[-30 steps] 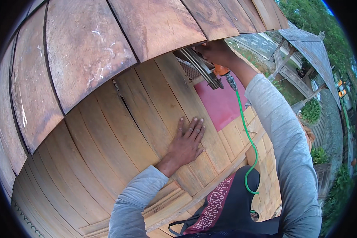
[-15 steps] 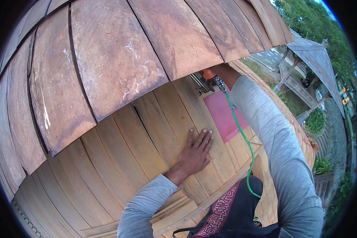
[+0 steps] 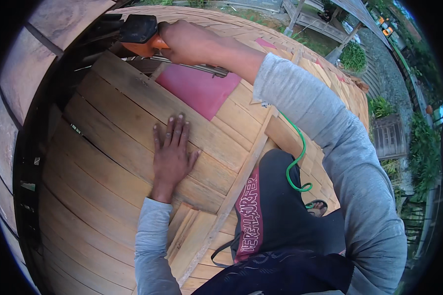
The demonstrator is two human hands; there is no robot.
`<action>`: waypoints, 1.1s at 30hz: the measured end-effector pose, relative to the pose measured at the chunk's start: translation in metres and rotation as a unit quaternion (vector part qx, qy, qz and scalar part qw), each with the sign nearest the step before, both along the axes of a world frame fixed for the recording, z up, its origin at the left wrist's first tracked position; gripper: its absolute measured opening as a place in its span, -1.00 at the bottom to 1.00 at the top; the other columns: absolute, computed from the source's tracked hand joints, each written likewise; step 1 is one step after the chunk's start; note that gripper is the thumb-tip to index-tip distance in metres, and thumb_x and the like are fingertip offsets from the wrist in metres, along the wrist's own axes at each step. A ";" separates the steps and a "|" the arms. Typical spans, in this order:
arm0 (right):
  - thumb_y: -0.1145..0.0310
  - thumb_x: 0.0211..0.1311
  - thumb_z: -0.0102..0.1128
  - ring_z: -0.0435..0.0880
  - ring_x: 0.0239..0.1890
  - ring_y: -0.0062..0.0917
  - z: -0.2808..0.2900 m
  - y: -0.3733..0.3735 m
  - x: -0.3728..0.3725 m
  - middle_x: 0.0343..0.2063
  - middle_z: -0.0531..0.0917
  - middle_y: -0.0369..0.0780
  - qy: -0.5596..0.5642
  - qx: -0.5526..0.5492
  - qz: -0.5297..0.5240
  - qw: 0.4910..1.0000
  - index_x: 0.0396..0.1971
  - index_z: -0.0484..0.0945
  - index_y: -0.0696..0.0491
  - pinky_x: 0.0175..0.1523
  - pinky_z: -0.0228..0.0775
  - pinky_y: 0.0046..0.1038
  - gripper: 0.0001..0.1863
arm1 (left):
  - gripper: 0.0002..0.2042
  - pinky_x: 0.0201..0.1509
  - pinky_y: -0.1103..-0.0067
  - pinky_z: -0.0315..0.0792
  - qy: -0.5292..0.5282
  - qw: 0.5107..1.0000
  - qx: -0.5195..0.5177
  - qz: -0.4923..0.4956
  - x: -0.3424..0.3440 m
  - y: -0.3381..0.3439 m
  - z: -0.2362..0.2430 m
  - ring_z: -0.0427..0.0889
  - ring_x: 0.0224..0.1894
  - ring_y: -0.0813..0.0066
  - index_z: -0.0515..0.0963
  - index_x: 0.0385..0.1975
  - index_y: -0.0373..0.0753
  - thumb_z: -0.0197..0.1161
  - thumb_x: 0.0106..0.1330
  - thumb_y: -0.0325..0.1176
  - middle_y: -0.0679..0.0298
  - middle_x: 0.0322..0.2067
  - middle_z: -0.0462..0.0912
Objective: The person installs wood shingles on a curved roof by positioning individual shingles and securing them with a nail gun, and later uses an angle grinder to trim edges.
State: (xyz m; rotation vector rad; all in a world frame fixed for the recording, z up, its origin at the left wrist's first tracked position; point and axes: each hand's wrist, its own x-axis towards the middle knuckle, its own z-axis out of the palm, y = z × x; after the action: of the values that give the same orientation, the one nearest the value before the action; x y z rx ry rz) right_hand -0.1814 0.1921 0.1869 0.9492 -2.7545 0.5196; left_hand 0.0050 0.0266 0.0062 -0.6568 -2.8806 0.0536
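Fingers spread, my left hand (image 3: 174,160) lies flat on the curved wooden planks (image 3: 113,147), which have dark gaps between some of them. At the upper centre my right hand (image 3: 187,44) grips an orange and black pneumatic nail gun (image 3: 136,37), its long metal part mostly behind the hand. Below it is a pink sheet (image 3: 197,91) beside the planks. A green air hose (image 3: 298,140) hangs from under my right forearm in a loose curl near my dark-clad leg.
Overhanging weathered shingles (image 3: 22,83) line the left, above a dark gap. Wooden strips (image 3: 189,233) lie near my left forearm. My sandalled foot (image 3: 317,209) rests on lighter shingles. Beyond the roof's right edge, below, are a pavilion (image 3: 317,22), plants (image 3: 354,56) and a path.
My view has swung, shifting the overhang leftward. My right hand and nail gun have come out from under the shingles, the tool's body now showing. My left hand remains flat on the planks.
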 end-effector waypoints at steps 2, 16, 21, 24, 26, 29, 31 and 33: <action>0.33 0.29 0.29 0.72 -0.15 0.03 -0.021 0.070 0.041 -0.28 0.71 0.13 -0.031 -0.008 -0.018 0.999 0.02 0.44 0.23 -0.03 0.57 -0.07 -0.59 | -0.19 0.66 -0.04 -0.28 0.001 1.000 -0.011 0.013 0.008 0.003 -0.007 -0.06 0.65 0.21 0.15 0.55 -0.19 0.09 0.43 0.19 0.19 0.60 0.04; 0.47 0.26 0.29 0.72 -0.18 0.11 -0.225 0.418 0.335 -0.29 0.71 0.13 -0.070 -0.197 -0.259 0.943 -0.03 0.55 0.24 -0.09 0.55 -0.05 -0.69 | -0.47 0.55 0.19 0.13 -0.133 0.882 0.442 0.094 0.045 -0.048 0.024 0.42 0.41 0.09 0.54 0.25 -0.32 0.32 0.41 -0.09 0.03 0.31 0.53; 0.53 0.25 0.25 0.75 -0.07 0.04 -0.227 0.550 0.421 -0.17 0.74 0.12 -0.037 -0.276 -0.381 0.882 0.10 0.53 0.20 -0.03 0.57 -0.11 -0.60 | -0.55 0.16 0.38 0.55 -0.058 0.947 0.266 0.169 0.103 0.021 0.070 0.73 0.08 0.16 0.66 0.04 -0.41 0.35 0.41 -0.10 -0.02 -0.03 0.76; 0.38 0.30 0.26 0.71 -0.10 0.11 -0.199 0.547 0.408 -0.21 0.73 0.11 -0.105 -0.283 -0.412 0.859 0.06 0.50 0.20 -0.01 0.56 -0.03 -0.62 | -0.68 -0.03 0.46 0.59 -0.194 0.911 0.277 0.237 0.210 -0.058 0.065 0.72 -0.16 0.38 0.63 -0.08 -0.51 0.28 0.45 -0.29 0.02 -0.27 0.76; 0.31 0.31 0.29 0.71 -0.27 0.12 -0.221 0.538 0.376 -0.36 0.72 0.11 -0.047 -0.273 -0.395 0.876 0.07 0.49 0.20 -0.12 0.59 -0.04 -0.58 | -0.67 -0.18 0.47 0.56 -0.185 0.910 0.280 0.245 0.301 -0.139 0.004 0.64 -0.23 0.44 0.63 -0.05 -0.49 0.23 0.50 -0.26 0.15 -0.29 0.71; 0.31 0.26 0.32 0.70 -0.19 0.13 -0.208 0.507 0.371 -0.35 0.70 0.15 -0.136 -0.303 -0.367 0.869 0.05 0.41 0.25 -0.06 0.56 0.01 -0.53 | -0.70 -0.13 0.46 0.58 -0.303 0.852 0.326 0.276 0.302 -0.125 -0.033 0.66 -0.18 0.42 0.64 -0.06 -0.45 0.21 0.52 -0.27 0.18 -0.24 0.73; 0.29 0.26 0.32 0.70 -0.18 0.12 -0.203 0.502 0.375 -0.34 0.70 0.15 -0.118 -0.306 -0.358 0.875 0.02 0.43 0.25 -0.06 0.56 0.01 -0.55 | -0.71 -0.10 0.46 0.59 -0.270 0.811 0.384 0.348 0.357 -0.139 -0.017 0.68 -0.14 0.41 0.65 -0.06 -0.42 0.19 0.53 -0.28 0.20 -0.20 0.73; 0.29 0.27 0.34 0.70 -0.18 0.11 -0.216 0.504 0.400 -0.33 0.70 0.12 -0.060 -0.275 -0.361 0.889 -0.01 0.49 0.22 -0.07 0.57 -0.03 -0.59 | -0.72 -0.32 0.59 0.49 -0.198 0.791 0.394 0.423 0.388 -0.138 -0.008 0.60 -0.29 0.56 0.67 -0.05 -0.40 0.24 0.48 -0.29 0.22 -0.28 0.71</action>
State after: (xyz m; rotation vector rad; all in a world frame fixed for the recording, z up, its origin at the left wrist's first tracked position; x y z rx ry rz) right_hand 0.2184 0.6963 -0.0289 -0.2436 -2.5390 1.1226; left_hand 0.3929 -0.1109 -0.0022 0.8664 -2.8598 -1.2003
